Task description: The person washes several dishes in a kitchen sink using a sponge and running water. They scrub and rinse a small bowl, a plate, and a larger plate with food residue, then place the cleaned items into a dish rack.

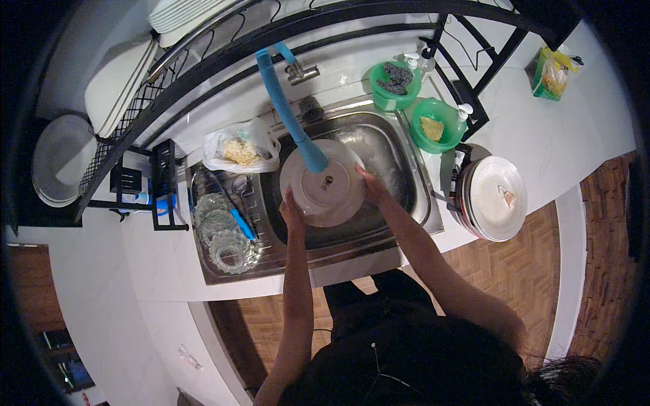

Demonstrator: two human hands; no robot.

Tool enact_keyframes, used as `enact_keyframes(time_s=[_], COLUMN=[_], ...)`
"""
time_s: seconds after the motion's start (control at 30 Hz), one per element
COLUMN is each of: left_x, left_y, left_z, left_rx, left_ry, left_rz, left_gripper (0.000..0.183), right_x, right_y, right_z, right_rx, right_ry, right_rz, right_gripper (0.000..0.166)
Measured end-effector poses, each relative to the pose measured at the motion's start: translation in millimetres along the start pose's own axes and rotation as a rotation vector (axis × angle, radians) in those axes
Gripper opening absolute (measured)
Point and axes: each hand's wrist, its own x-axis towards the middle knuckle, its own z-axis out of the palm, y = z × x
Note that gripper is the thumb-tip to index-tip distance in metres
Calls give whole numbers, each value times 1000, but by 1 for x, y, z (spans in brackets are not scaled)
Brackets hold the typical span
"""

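A round white plate [325, 203] is held over the stainless steel sink basin [391, 203], under the end of a blue faucet hose [284, 111]. My left hand [293, 210] grips its left rim, and my right hand [370, 187] grips its right rim. The plate shows a small dark mark near its middle. Whether water runs from the hose is hard to tell. Left of the basin, glass dishes [223, 238] and a blue-handled utensil [242, 223] lie on the drainboard. A stack of used plates [497, 198] stands on the counter to the right.
Behind the sink are green bowls [439, 144] with a sponge and scrubber, and pump bottles. A plastic bag of food scraps [241, 152] sits behind the drainboard. A black dish rack [355, 15] arches over the sink, with white plates at left. A green and yellow packet [551, 81] stands far right.
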Motion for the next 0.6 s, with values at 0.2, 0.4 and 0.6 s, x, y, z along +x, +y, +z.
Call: enact_keyframes(time_s=[0.2,0.4,0.6], left_x=[26,27,16], left_y=[-31,-41,-31], left_z=[23,54,52], left_rx=[313,762,394], left_ry=[-63,-2,-170], left_rz=[100,193,-21], left_gripper=[37,35,39], right_x=[-41,-59,-57], right_y=[3,4,-8], right_z=[-9,-23,-16], right_rx=[141,260,212], right_ry=[69,110,275], right_rz=[-141,-244,-278], right_gripper=[53,54,49])
